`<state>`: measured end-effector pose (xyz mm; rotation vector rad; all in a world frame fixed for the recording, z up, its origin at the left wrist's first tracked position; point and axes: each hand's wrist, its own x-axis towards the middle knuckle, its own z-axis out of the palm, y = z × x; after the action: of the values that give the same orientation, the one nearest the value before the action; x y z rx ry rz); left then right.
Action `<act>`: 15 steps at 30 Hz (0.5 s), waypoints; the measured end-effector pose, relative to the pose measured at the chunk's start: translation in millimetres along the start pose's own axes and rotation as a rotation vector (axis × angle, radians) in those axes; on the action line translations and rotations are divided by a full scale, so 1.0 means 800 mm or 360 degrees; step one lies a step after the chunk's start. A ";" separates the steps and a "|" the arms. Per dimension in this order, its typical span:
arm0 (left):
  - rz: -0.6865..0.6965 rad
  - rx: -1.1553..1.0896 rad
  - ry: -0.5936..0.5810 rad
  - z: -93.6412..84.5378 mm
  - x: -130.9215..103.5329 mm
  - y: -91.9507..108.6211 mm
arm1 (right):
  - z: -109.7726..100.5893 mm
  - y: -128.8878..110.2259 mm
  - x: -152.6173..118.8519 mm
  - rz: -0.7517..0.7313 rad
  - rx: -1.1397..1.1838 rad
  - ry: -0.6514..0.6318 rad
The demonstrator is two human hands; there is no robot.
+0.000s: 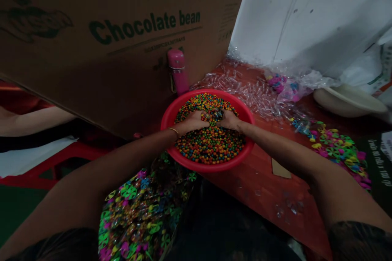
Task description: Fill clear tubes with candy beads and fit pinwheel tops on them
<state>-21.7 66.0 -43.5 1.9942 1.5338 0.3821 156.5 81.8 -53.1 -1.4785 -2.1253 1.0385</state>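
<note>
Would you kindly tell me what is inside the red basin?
The red basin holds small multicoloured balls, with the left hand and right hand among them. The top layer hides whatever lies beneath.

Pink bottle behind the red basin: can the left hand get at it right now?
Probably yes: the left hand is in the basin, and the pink bottle stands just past its far rim. Only that rim seems to intervene.

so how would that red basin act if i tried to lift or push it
The red basin is probably heavy for its size, being filled with small balls. Those look round and loose, so they would likely roll and spill if it tilted. Its near left side seems to reach past the red tabletop, so a push that way might tip it.
</note>
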 end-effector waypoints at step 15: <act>0.0120 0.0280 -0.0137 0.003 -0.010 0.002 | -0.001 0.002 -0.012 -0.0214 -0.0472 -0.0245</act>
<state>-21.4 57.8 -43.9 2.1789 1.4865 0.1937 161.5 73.7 -52.6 -1.3937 -2.5401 0.8412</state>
